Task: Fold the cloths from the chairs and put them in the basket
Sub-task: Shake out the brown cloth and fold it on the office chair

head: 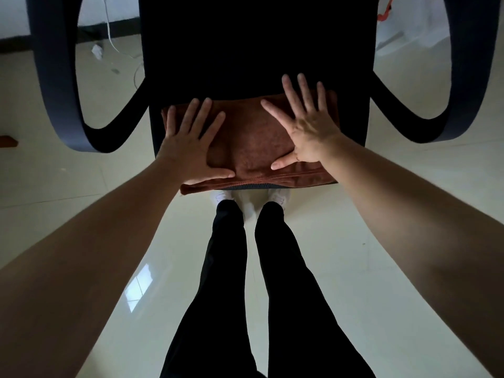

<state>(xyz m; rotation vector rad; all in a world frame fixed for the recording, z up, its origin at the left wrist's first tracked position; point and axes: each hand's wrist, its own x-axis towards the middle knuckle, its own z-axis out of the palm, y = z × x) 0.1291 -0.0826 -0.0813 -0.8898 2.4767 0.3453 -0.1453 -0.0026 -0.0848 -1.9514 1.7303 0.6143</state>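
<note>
A brown cloth (251, 137), folded into a rectangle, lies on the front part of a black chair seat (256, 50). My left hand (191, 143) rests flat on the cloth's left half, fingers spread. My right hand (305, 124) lies flat on its right half, fingers spread too. Both palms press down on the cloth; neither hand grips it. The near edge of the cloth hangs slightly over the seat's front edge. No basket is in view.
Dark curved armrests stand at the left (62, 99) and right (469, 91) of the chair. My legs in black trousers (231, 268) stand close to the seat on a glossy pale tile floor (381, 241). A white cable (111, 42) lies on the floor behind.
</note>
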